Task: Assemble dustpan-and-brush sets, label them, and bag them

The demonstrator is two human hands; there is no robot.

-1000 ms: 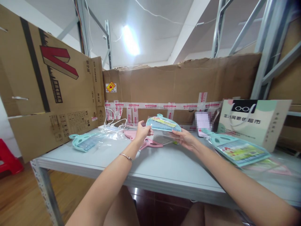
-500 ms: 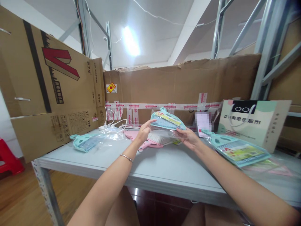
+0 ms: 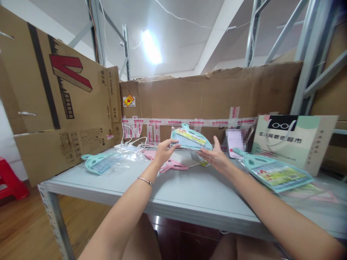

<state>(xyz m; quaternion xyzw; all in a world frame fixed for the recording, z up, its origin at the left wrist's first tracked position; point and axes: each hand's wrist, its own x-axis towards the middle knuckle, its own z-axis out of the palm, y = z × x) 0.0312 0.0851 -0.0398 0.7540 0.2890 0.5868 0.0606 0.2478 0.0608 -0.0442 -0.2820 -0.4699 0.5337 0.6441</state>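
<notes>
A mint-green dustpan and brush set (image 3: 192, 139), with a yellow label and clear wrap, is up above the middle of the table, handle pointing away from me. My left hand (image 3: 166, 148) pinches its left edge between thumb and fingers. At its lower right, my right hand (image 3: 215, 156) has the thumb raised and apart, with the fingers stretched under the edge and touching it. Beneath and behind the hands lies a pink dustpan and brush set (image 3: 173, 165), partly hidden.
On the grey table (image 3: 195, 195), a mint-green brush (image 3: 99, 163) lies left beside clear plastic film and white cables. At right are a wrapped mint-green set (image 3: 279, 173) over a pink one, a phone (image 3: 234, 141) and a paper bag (image 3: 292, 142). Cardboard (image 3: 184, 97) stands behind.
The held set has shifted slightly left and tilted. My right thumb has come off its top face and now points up, the fingers staying beneath.
</notes>
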